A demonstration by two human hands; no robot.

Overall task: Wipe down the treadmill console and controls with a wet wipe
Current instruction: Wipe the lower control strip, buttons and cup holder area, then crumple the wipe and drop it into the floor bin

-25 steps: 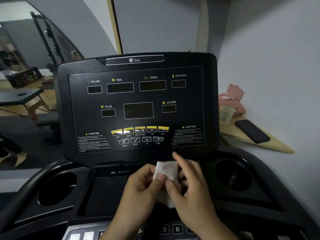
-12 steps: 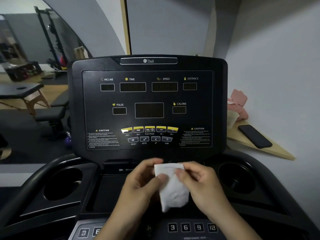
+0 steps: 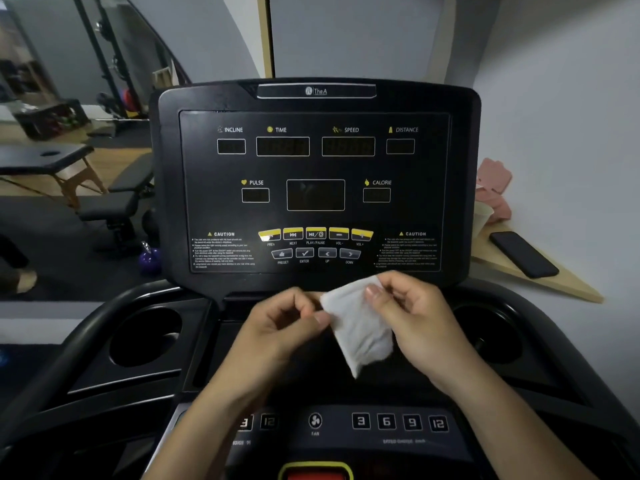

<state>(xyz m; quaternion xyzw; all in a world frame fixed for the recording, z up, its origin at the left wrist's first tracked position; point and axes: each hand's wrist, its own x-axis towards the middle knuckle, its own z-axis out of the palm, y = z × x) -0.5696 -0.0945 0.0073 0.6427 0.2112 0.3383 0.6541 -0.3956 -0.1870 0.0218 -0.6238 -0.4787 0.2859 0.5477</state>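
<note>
The black treadmill console [image 3: 460, 188] stands upright in front of me, with dark displays and a row of yellow buttons [image 3: 315, 234] near its lower edge. Below it lies the control strip with numbered keys [image 3: 398, 422] and a fan button. A folded white wet wipe [image 3: 360, 330] hangs in the air just under the console's bottom edge, not touching it. My left hand [image 3: 280, 327] pinches the wipe's left edge. My right hand [image 3: 412, 317] grips its upper right corner between thumb and fingers.
Round cup holders sit at the left [image 3: 145, 336] and right [image 3: 485, 336] of the tray. A wooden corner shelf [image 3: 568, 284] on the right carries a black phone [image 3: 523, 253], a cup and pink items. A bench and gym gear stand at the left.
My view has moved closer and shifted left, so the console sits more centred. Both hands have spread the wipe wider, the right hand pulling its corner up and to the right.
</note>
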